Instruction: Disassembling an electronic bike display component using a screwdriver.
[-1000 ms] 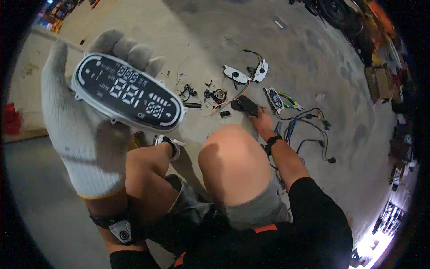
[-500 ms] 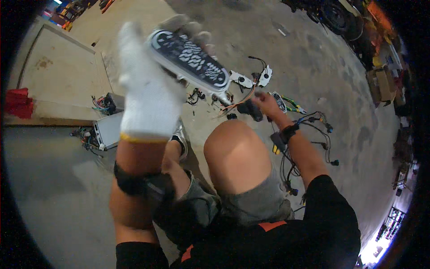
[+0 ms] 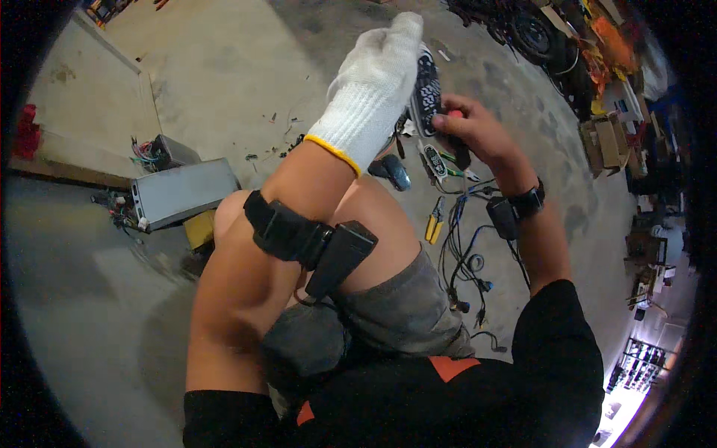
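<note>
My left hand point(image 3: 377, 71), in a white knitted glove, is closed on an oval pad point(image 3: 428, 93) with a black face and white marks, raised above the floor. Its exact kind cannot be told. Close beside the pad, my bare right hand point(image 3: 478, 134) grips a red-and-black handled tool point(image 3: 457, 116); its working end is not clear. On the floor below lie a similar pad point(image 3: 433, 162) and green-and-yellow handled pliers point(image 3: 450, 158). Nearer to me rests a yellow-handled cutter point(image 3: 434, 222). A dark, shiny rounded object point(image 3: 396, 172) lies by my knee.
Black cables with connectors point(image 3: 470, 257) sprawl below my right arm. On the left stand a grey metal box point(image 3: 190, 193) and a smaller wired box point(image 3: 175, 151). Small scraps point(image 3: 272, 118) are scattered ahead. Cardboard boxes point(image 3: 609, 142) and a wheel point(image 3: 532, 37) are along the right.
My left hand has moved right with the pad, which now shows more edge-on. My right hand has risen from the floor things to beside it, with the red-and-black tool now visible.
</note>
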Motion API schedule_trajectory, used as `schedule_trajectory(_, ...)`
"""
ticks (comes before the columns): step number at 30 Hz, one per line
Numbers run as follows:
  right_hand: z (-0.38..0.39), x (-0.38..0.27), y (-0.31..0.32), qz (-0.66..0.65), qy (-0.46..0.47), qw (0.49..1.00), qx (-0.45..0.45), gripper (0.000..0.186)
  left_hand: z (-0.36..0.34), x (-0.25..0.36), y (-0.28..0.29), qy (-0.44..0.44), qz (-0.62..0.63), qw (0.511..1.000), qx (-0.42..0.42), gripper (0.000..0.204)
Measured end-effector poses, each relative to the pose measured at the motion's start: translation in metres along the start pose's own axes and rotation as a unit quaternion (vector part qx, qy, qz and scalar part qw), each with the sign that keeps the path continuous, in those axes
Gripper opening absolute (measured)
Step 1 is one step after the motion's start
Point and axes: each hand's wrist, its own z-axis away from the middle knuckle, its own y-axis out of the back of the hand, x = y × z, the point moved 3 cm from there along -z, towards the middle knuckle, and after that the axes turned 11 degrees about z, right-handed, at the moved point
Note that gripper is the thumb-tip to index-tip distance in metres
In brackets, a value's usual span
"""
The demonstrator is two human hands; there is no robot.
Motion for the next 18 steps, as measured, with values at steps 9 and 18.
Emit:
schedule_trajectory(9, 0.0, 0.231, 0.094, 0.324, -0.258, 0.893, 0.175, 0.032, 0.011, 0.003, 0.075, -0.011, 0.011, 1.0, -0.015, 0.072)
schedule_trajectory(18, 0.004, 0.388, 0.053, 0.272, -0.382, 0.859, 0.206, 0.034, 0.045, 0.029, 0.112, -0.085, -0.088, 0.992, 0.012, 0.062)
